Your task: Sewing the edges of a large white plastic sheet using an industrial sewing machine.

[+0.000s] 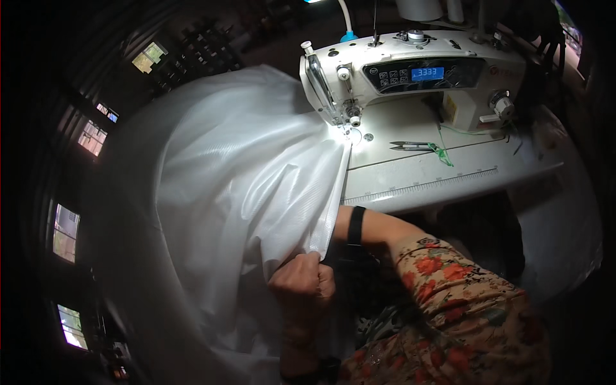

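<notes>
A large sheet of sheer white fabric (218, 186) spreads from the sewing machine's needle area down toward me. My left hand (301, 279) is closed in a fist on the fabric's edge, pulling it into a taut fold that runs up to the presser foot (348, 133). My right forearm (385, 231), with a black band at the wrist, reaches in from the right. My right hand is hidden behind the fabric, so its fingers do not show. The white sewing machine (346, 54) has a lit needle area and a blue display.
Thread snips (410, 146) lie on the machine bed, touching a tangle of green thread (441, 154). A printed ruler scale (430, 183) runs along the table's front edge. White material (558, 231) hangs at the far right. A lamp (346, 25) stands behind the machine.
</notes>
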`<control>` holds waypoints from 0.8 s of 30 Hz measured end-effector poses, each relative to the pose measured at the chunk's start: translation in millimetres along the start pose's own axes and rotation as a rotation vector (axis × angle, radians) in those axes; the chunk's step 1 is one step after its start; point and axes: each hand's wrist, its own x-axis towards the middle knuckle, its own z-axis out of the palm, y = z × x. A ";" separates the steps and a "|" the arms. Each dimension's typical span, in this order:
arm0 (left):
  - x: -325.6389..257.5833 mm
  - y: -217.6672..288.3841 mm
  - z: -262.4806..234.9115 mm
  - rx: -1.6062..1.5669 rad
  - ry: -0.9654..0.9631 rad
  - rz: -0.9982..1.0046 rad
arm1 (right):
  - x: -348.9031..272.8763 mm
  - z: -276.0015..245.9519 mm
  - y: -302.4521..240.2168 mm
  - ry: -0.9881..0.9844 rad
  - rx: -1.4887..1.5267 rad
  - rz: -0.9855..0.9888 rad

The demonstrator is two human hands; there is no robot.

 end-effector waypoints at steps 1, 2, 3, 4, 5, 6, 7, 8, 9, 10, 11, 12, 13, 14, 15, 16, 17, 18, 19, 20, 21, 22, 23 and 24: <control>-6.1 -5.8 1.5 0.014 0.030 -0.008 | 5.4 -5.5 -6.9 -0.013 -0.039 -0.032; -11.9 -9.7 2.0 0.030 0.061 -0.023 | 4.2 -6.0 -9.7 -0.032 -0.074 -0.069; -14.6 -12.4 2.7 0.012 0.057 -0.050 | 1.9 -5.8 -12.2 -0.054 -0.108 -0.104; -18.4 -15.6 7.1 0.009 0.055 -0.070 | -1.4 -4.9 -14.3 -0.079 -0.140 -0.138; -23.2 -19.7 14.2 -0.018 0.036 -0.062 | -5.7 -3.3 -16.2 -0.106 -0.171 -0.171; -33.1 -21.8 12.1 -0.022 0.025 -0.069 | -1.8 -3.7 -27.1 -0.134 -0.187 -0.230; -41.3 -22.1 9.4 -0.001 0.028 -0.082 | -0.2 3.7 -41.2 -0.161 -0.201 -0.291; -43.9 -21.0 16.6 -0.017 0.025 -0.106 | -23.9 -14.1 -34.3 -0.259 -0.281 -0.357; -44.3 -18.9 21.0 -0.023 0.006 -0.094 | -38.0 -46.2 -34.0 -0.441 -0.209 -0.301; -45.5 -17.0 26.5 -0.030 -0.018 -0.082 | -33.0 -86.7 -42.4 -0.640 -0.081 -0.113; -47.4 -14.9 29.3 -0.052 -0.017 -0.061 | -25.2 -117.6 -51.4 -0.725 0.033 0.132; -50.0 -11.8 35.1 -0.060 -0.017 -0.083 | -27.4 -138.1 -51.2 -0.522 0.098 0.187; -52.4 -6.7 39.7 -0.080 -0.042 -0.049 | -26.1 -152.4 -48.8 -0.357 0.239 0.334; -53.2 0.0 40.4 -0.093 -0.068 -0.007 | -25.5 -155.6 -31.4 -0.215 0.034 0.220; -52.6 6.9 40.5 -0.063 -0.072 0.007 | -23.5 -159.0 -8.3 -0.176 -0.150 0.121; -54.2 9.0 43.0 -0.066 -0.068 0.002 | -12.6 -162.5 -7.7 -0.177 -0.188 0.150; -54.2 13.1 46.9 -0.077 -0.065 0.018 | -13.4 -161.1 14.5 -0.138 -0.197 0.124; -56.0 18.3 48.0 -0.084 -0.065 0.025 | -12.2 -160.8 23.3 -0.141 -0.198 0.127; -54.7 23.9 46.8 -0.079 -0.075 0.032 | -11.9 -161.1 30.7 -0.168 -0.244 0.083; -56.9 28.2 50.6 -0.078 -0.073 0.034 | -7.6 -160.6 35.0 -0.191 -0.289 0.034; -60.7 32.4 57.5 -0.064 -0.086 0.054 | -4.0 -159.8 38.5 -0.306 -0.408 0.013; -63.9 35.4 63.1 -0.050 -0.100 0.074 | -4.2 -158.0 40.1 -0.302 -0.410 0.015; -64.6 37.1 67.1 -0.031 -0.102 0.083 | -3.0 -157.7 40.4 -0.333 -0.467 0.014; -65.0 39.1 68.9 -0.032 -0.103 0.091 | -2.3 -157.3 40.8 -0.365 -0.523 0.015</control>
